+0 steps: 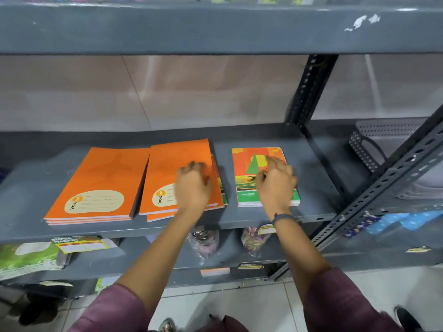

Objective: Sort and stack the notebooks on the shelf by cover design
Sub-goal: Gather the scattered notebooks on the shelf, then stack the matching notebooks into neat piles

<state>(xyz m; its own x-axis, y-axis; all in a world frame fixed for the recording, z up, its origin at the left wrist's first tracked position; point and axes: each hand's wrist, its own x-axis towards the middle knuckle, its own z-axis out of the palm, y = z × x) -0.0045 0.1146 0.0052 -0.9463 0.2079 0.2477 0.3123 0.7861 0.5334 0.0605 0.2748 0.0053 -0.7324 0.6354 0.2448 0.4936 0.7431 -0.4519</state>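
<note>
Three piles of notebooks lie on the grey metal shelf (263, 135). At the left is a neat stack of plain orange notebooks (100, 178). In the middle lies a looser pile with orange notebooks (167, 164) on top and a patterned cover (221, 188) peeking out under its right edge. My left hand (194, 185) rests flat on that middle pile, fingers spread. At the right sits a small stack of notebooks with a green triangle design (247, 178). My right hand (275, 180) lies on top of this stack, fingers loosely curled, gripping nothing that I can see.
A perforated grey basket (374, 144) stands on the neighbouring shelf to the right, past a slotted upright post (309, 92). Another shelf board (215, 29) hangs close overhead. Packaged goods (31, 257) and wrapped items (206, 240) fill the shelf below. A slanted metal rail (388, 178) crosses at the right.
</note>
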